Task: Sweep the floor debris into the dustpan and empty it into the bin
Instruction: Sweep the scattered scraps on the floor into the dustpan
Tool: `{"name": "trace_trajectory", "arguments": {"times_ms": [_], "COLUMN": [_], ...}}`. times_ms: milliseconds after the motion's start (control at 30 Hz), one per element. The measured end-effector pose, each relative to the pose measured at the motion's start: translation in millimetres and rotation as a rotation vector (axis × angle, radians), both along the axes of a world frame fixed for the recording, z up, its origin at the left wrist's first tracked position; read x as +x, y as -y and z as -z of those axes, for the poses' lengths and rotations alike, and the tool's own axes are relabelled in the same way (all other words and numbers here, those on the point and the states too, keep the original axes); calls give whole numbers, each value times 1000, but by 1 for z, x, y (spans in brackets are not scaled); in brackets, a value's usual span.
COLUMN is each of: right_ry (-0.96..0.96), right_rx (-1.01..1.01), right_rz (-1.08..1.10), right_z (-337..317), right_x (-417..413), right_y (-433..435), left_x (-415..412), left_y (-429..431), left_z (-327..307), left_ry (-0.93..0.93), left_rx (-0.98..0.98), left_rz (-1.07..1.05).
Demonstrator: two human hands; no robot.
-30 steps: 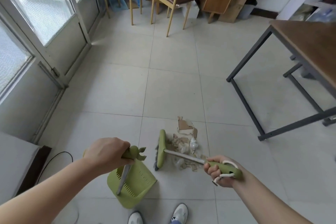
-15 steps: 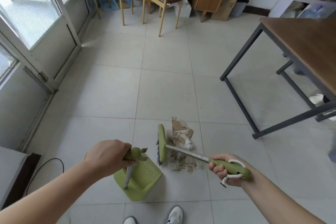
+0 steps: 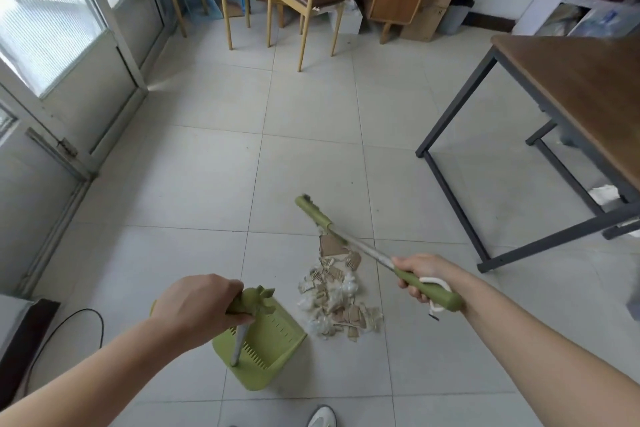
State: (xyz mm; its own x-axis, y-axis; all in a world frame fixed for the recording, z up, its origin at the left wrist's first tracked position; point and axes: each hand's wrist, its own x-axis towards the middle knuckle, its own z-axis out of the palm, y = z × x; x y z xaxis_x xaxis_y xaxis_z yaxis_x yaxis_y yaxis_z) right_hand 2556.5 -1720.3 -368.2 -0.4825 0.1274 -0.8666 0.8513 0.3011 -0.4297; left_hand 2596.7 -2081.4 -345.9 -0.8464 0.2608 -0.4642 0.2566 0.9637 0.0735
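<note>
A: Holds noted?

B: Noted: green plastic dustpan (image 3: 265, 354), just left of torn cardboard-and-paper scrap pile (image 3: 337, 300), is gripped by left hand (image 3: 197, 305). Green metal-shafted broom (image 3: 360, 248) is clasped by right hand (image 3: 420, 274); broom head (image 3: 311, 211) is placed beyond pile, likely for drawing scraps nearward.

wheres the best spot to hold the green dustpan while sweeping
Grip the green top of the dustpan's upright handle, coming from above, as the left hand does. The handle rises from the pan's rear, so a top grip should leave the open mouth free, turned toward the debris.
</note>
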Motion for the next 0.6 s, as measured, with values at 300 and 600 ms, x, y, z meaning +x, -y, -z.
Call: {"name": "trace_trajectory", "arguments": {"times_ms": [300, 600], "right_ry": [-6, 279], "right_rx": [221, 277], "right_rz": [-63, -142], "right_z": [61, 106], "right_x": [-45, 8], "right_y": [-11, -20], "left_x": [-11, -18], "left_y": [-13, -22], "left_z": [13, 21], "left_ry": [-1, -26], "left_rx": [-11, -17], "left_rz": [13, 38]}}
